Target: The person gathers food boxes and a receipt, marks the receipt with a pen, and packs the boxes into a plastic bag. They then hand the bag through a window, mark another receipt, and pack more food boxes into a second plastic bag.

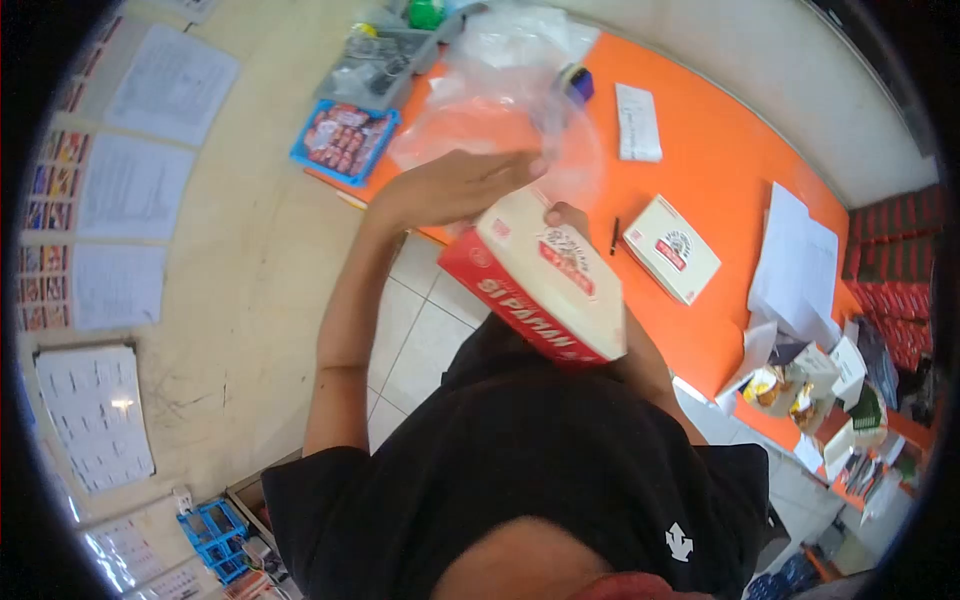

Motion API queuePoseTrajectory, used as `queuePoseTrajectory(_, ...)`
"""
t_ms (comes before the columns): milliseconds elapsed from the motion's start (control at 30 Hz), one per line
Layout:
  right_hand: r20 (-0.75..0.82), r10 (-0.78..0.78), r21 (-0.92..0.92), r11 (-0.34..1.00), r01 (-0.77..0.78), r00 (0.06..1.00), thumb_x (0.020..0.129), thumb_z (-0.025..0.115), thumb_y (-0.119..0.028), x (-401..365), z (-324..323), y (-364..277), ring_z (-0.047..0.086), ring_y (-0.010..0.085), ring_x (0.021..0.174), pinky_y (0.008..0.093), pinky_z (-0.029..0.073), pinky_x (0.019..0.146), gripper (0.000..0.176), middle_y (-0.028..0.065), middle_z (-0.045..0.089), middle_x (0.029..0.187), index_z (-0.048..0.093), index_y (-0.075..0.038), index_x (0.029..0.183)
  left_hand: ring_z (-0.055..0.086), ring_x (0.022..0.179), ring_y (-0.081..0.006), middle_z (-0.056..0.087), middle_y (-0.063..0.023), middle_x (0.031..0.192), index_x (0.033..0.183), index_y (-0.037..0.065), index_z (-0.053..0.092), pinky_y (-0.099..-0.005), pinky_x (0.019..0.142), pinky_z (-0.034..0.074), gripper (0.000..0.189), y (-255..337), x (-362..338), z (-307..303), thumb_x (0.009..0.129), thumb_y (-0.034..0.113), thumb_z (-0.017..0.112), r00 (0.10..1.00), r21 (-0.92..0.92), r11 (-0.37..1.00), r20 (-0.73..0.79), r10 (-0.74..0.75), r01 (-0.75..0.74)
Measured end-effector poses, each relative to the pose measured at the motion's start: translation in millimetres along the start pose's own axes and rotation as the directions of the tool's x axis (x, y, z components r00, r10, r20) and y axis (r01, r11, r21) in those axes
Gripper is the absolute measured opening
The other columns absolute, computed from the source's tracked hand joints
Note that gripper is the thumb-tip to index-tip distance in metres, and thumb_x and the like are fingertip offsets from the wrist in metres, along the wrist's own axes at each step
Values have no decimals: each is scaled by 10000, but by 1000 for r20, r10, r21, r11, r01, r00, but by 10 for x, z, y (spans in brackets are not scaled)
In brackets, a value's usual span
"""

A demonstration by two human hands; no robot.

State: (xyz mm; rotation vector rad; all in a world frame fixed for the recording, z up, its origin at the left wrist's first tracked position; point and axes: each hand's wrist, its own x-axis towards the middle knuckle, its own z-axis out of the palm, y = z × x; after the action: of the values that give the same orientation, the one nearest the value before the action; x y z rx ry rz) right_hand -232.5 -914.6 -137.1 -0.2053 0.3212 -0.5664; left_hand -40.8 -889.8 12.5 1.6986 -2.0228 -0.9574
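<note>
A cream and red carton box [545, 275] with "SI PAMAN" printed along its red side is tilted in front of my chest, off the table. My right hand [570, 216] grips it from the far right, with fingers showing over the edge of the cream lid and the rest hidden behind the box. My left hand [465, 187] is held flat with fingers stretched out, close by the box's upper left corner. On the orange table [690, 120] lies a second, matching box [672, 249], with a dark pen [615, 236] just left of it.
Clear plastic bags [500, 110], a blue basket [345, 140] and a grey tray [385, 70] sit at the far left. A paper note [638, 122] lies farther back. White sheets [795, 260], opened cartons [790, 385] and stacked red boxes [895, 290] line the right side.
</note>
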Motion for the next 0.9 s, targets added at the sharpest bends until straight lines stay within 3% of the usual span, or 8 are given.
queuePoseTrajectory(133, 95, -195, -38, 979, 200, 976, 804, 573, -210, 569, 367, 73, 624, 218, 861, 328, 527, 753, 455, 178, 580, 1041, 454, -44, 1210, 553, 1040, -313, 548, -186, 1179, 1232, -15, 473, -338, 877, 433, 534, 223, -694, -682, 886, 391, 505, 981, 209, 974, 148, -122, 89)
queuePoseTrajectory(200, 122, -293, -67, 951, 302, 948, 807, 567, -217, 747, 509, -13, 625, 224, 857, 336, 527, 754, 444, 179, 586, 1029, 463, -40, 1201, 590, 946, -276, 560, -137, 1158, 1162, 20, 547, -335, 802, 464, 393, 172, -1005, -823, 832, 230, 583, 979, 381, 903, 67, 190, -201)
queuePoseTrajectory(300, 116, -405, -166, 892, 420, 907, 811, 557, -228, 961, 640, 39, 626, 232, 852, 348, 526, 756, 431, 181, 595, 1011, 477, -35, 1187, 604, 877, -241, 544, -91, 1165, 1059, 69, 610, -349, 753, 472, 329, 460, -896, -516, 731, 92, 605, 997, 639, 765, -61, -57, 83)
queuePoseTrajectory(367, 99, -469, -276, 835, 477, 878, 814, 551, -235, 1030, 648, 213, 626, 238, 849, 357, 526, 757, 423, 182, 600, 999, 486, -32, 1178, 588, 912, -227, 505, -60, 1205, 992, 104, 628, -357, 740, 471, 310, 276, -606, -90, 690, 67, 571, 901, 619, 739, -114, 418, -264)
queuePoseTrajectory(467, 118, -534, -422, 736, 529, 837, 818, 541, -246, 1010, 580, 426, 628, 247, 844, 369, 525, 759, 413, 184, 609, 981, 500, -27, 1165, 561, 926, -226, 522, -55, 1158, 951, 107, 629, -352, 726, 470, 251, 153, -463, 230, 718, 56, 548, 919, 750, 606, 5, 395, -265)
queuePoseTrajectory(667, 116, -95, -183, 976, 115, 989, 812, 539, -266, 855, 640, -54, 630, 271, 829, 404, 527, 759, 427, 187, 624, 966, 519, 4, 1142, 552, 813, -269, 548, -93, 864, 888, 85, 583, -392, 701, 459, 221, -372, -1174, 375, 684, 3, 563, 544, 274, 924, -834, 91, 266)
queuePoseTrajectory(733, 253, -186, 41, 983, 181, 949, 820, 543, -282, 914, 552, -70, 628, 267, 825, 387, 538, 719, 437, 175, 611, 1000, 508, 18, 1137, 542, 844, -300, 546, -121, 877, 890, 67, 571, -411, 730, 460, 228, -680, -1364, 707, 681, -22, 552, 779, 178, 926, -605, -162, 332)
queuePoseTrajectory(900, 227, -135, 216, 973, 85, 965, 816, 551, -277, 1034, 312, -143, 631, 266, 778, 369, 547, 686, 425, 176, 616, 974, 515, 26, 1113, 484, 1096, -316, 565, -147, 1075, 1046, -2, 561, -390, 930, 382, 343, -571, -1401, 683, 749, 165, 606, 947, -52, 946, -58, 317, -320)
